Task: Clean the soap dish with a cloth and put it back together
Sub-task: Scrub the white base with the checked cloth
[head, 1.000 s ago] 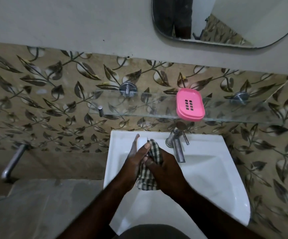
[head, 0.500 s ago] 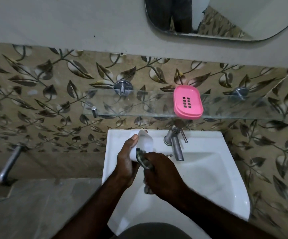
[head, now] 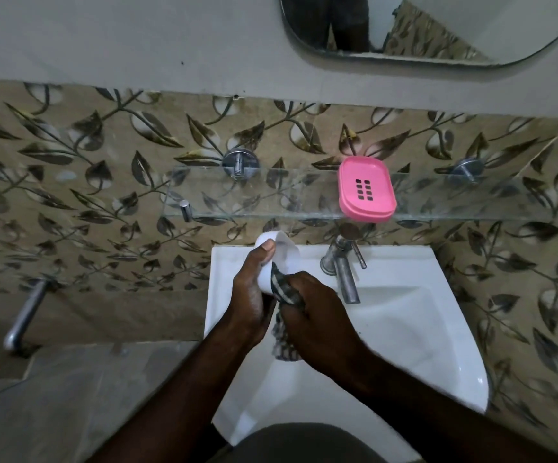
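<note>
My left hand (head: 252,294) grips a white soap dish part (head: 281,253), held on edge over the left rim of the white sink (head: 414,332). My right hand (head: 314,315) holds a checked cloth (head: 284,342) bunched against the white part's inner face; the cloth's tail hangs below my hands. A pink soap dish part (head: 366,188) with a block of drain slots lies on the glass shelf (head: 237,202) above the sink.
A steel tap (head: 342,272) stands at the back of the sink, just right of my hands. A mirror (head: 437,25) hangs above. A metal pipe (head: 24,319) juts from the tiled wall at left. Grey floor lies at lower left.
The white part has been turned upward in my left hand, so more of it shows above my thumb. The cloth has moved lower and is now more bunched under my right hand.
</note>
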